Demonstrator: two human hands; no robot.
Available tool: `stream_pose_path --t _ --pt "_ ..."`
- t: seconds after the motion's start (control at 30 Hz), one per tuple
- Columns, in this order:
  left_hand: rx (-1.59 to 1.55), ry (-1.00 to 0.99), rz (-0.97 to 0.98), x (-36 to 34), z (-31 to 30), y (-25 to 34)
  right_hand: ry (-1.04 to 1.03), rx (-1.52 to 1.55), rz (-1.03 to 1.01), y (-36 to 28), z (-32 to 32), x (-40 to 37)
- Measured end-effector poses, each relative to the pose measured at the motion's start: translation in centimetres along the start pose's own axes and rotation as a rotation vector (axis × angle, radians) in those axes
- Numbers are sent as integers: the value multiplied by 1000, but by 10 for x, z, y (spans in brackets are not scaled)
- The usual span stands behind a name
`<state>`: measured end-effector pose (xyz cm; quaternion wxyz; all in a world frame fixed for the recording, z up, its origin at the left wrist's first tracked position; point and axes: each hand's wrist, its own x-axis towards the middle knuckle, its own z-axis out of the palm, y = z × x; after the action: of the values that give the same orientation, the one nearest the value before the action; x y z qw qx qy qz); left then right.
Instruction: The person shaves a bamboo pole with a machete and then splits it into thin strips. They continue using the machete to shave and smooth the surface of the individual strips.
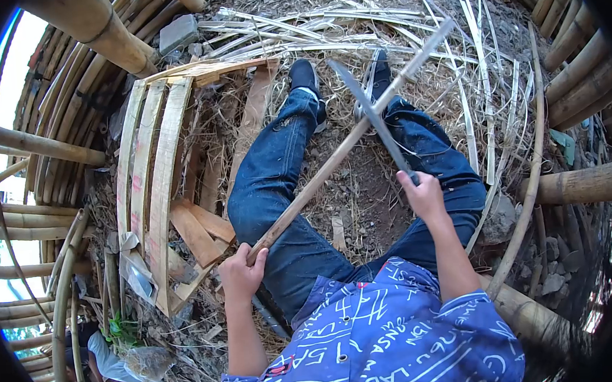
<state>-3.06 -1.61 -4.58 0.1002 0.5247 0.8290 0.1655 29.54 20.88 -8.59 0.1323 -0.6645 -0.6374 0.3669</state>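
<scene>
My left hand [242, 272] is closed around the lower end of a long wooden stick [313, 185], which slants up and to the right between my legs. My right hand [421, 194] grips the dark handle of a long-bladed knife [379, 125]. Its blade points up and to the left and crosses the stick near the middle of the view. The stick's upper end looks pale, above my right foot. Both of my legs, in blue jeans, are spread apart on the ground.
A slatted wooden crate [165, 158] lies at the left, with loose boards [199, 230] beside it. Thin pale strips [323, 30] cover the ground ahead. Bamboo poles [582, 184] stand around both sides. At the lower left, part of another person [112, 361] shows.
</scene>
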Motion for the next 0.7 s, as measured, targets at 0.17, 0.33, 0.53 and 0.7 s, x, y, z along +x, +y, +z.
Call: stream_pose_path --t 0.17,0.33,0.53,0.7 --pt "-1 -20 -52 -3 4 7 -245 -39 -153 -37 28 -30" --pt "-29 33 -88 -6 9 10 -376 -183 -385 -63 60 -54" --pt "-191 74 -186 -8 4 13 -463 -49 -407 -69 78 -63" --pt "-277 204 -174 -9 8 27 -445 -21 -437 -85 65 -58"
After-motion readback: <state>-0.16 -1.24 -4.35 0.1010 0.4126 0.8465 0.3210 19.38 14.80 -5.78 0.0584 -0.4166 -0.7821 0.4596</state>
